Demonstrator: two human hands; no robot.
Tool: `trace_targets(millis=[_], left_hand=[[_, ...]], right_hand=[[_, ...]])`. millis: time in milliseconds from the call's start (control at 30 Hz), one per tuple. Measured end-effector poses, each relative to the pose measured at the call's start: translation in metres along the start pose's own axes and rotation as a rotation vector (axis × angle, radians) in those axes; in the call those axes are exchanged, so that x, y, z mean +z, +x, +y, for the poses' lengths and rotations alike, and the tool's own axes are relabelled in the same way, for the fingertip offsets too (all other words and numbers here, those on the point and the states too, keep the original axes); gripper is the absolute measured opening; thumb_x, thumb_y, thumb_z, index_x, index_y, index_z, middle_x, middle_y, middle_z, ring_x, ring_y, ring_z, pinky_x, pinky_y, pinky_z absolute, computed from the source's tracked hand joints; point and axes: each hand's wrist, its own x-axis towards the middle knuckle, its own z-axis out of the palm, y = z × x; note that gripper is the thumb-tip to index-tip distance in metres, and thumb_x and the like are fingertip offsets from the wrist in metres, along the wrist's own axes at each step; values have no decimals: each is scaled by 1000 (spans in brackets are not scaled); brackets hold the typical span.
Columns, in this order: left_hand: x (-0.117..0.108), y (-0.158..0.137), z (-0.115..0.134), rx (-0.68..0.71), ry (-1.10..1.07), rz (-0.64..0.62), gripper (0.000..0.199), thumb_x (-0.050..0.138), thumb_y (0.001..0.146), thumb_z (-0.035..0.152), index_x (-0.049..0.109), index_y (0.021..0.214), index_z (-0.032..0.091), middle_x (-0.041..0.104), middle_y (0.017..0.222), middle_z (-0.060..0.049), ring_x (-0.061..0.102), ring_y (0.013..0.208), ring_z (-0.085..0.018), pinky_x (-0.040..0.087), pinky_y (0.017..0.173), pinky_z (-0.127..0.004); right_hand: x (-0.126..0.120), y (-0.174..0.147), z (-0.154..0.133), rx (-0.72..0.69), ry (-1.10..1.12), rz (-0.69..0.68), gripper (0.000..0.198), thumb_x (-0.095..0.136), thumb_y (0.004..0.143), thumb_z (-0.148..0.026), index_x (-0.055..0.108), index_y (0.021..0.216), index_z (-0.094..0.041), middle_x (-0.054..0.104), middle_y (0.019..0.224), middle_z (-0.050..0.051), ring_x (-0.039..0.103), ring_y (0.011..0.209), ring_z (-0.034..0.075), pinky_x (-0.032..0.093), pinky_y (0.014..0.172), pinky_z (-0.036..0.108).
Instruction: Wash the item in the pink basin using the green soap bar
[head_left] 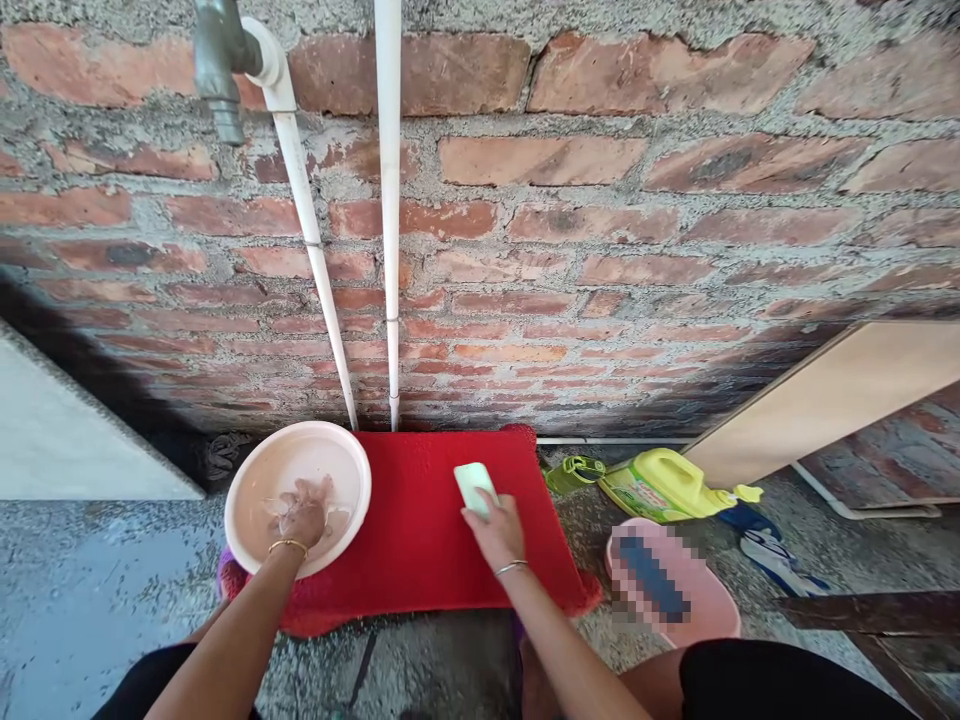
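Observation:
A wet red mat (420,540) lies flat on the concrete floor below a brick wall. My right hand (495,530) presses a pale green bar of soap (475,484) onto the mat near its middle right. My left hand (304,515) reaches down into a pale pink basin (247,480) that stands at the mat's left end, fingers spread in the shallow water, holding nothing that I can see. Both wrists wear thin bangles.
A metal tap (217,60) and two white pipes (388,220) run down the wall above the basin. To the right lie a yellow detergent jug (664,482), a green bottle (574,472), a pink tub (705,610), a leaning board (832,400).

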Motion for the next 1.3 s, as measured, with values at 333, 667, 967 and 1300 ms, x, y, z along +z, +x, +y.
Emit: trace_targets(millis=[333, 667, 967, 1300], left_hand=[[8, 5, -3, 27, 93, 50, 84, 58, 82, 32, 9, 150, 37, 25, 154, -22, 35, 131, -50, 52, 74, -62], [14, 12, -5, 31, 71, 14, 86, 59, 81, 32, 10, 151, 36, 19, 155, -25, 31, 133, -52, 50, 75, -65], [-2, -2, -1, -2, 24, -4, 80, 57, 85, 27, 13, 150, 40, 17, 157, -21, 28, 135, -50, 50, 82, -65], [9, 10, -4, 7, 61, -13, 84, 56, 84, 34, 4, 150, 39, 14, 157, -22, 28, 135, -50, 49, 80, -66]], right_hand=[[46, -27, -71, -326, -122, -214, 46, 59, 82, -39, 58, 129, -35, 53, 116, 8, 52, 107, 25, 38, 93, 35], [-37, -4, 98, 332, -201, -43, 47, 48, 88, -43, 55, 133, -29, 54, 112, 10, 61, 91, 22, 44, 86, 34], [-29, -23, 103, 373, -5, 155, 52, 53, 84, -45, 56, 129, -18, 56, 104, 11, 58, 94, 25, 46, 87, 36], [49, -85, -37, -226, -62, -181, 40, 66, 78, -37, 62, 117, -27, 54, 113, 9, 55, 101, 25, 42, 91, 36]])
